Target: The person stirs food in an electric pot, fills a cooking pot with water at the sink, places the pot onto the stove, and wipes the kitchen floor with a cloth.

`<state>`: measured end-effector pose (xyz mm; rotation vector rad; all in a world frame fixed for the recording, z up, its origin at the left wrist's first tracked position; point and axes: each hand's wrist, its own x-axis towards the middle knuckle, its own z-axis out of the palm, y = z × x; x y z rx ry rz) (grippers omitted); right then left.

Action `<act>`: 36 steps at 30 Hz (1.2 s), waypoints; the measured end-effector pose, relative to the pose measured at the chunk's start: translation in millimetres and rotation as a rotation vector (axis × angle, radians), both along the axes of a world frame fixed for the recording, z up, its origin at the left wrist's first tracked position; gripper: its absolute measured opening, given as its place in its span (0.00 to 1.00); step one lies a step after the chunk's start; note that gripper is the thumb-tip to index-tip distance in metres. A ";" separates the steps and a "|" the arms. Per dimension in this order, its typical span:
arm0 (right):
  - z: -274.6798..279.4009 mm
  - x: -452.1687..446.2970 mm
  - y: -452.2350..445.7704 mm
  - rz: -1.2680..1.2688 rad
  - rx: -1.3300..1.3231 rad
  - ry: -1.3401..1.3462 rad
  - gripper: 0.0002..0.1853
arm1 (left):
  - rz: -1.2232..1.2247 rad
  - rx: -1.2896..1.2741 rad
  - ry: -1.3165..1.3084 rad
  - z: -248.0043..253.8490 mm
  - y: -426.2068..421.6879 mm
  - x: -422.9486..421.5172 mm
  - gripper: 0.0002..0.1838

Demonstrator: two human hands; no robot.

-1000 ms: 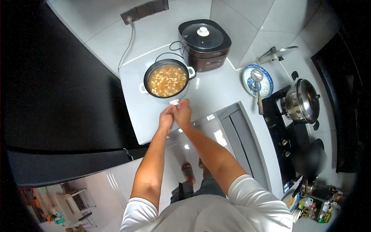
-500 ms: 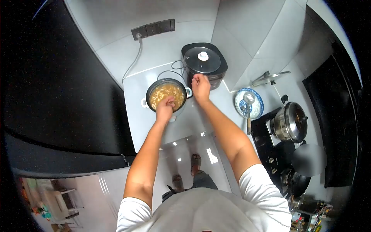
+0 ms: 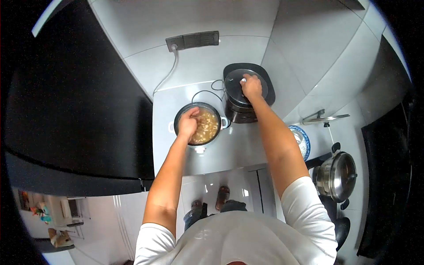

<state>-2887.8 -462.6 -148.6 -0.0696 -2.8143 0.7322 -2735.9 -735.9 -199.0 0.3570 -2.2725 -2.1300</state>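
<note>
My left hand [image 3: 188,123] is over a round black-rimmed pot [image 3: 177,115] with small white handles. Its fingers are curled, and I cannot make out what they hold, if anything. In the pot is a brownish soup [image 3: 206,127] with pale pieces. To the right stands a boxy black electric cooker [image 3: 240,115] with a dark round lid [image 3: 236,88]. My right hand [image 3: 251,86] is closed around the white knob at the middle of this lid, which lies on the cooker.
A power strip [image 3: 193,41] is on the wall, with a pale cable running down. On the right are a blue-and-white plate [image 3: 304,140], partly behind my right arm, a steel lidded pot [image 3: 338,176] and a glass lid [image 3: 326,119] standing on edge.
My right hand has moved from beside the cooker's front up to the knob of its lid. My left hand has shifted toward the pot's left side. The camera view has shifted too.
</note>
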 end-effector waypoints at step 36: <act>-54.6 128.2 -187.9 0.412 0.090 -0.180 0.18 | 0.078 -0.321 -0.040 -72.5 -137.7 14.1 0.27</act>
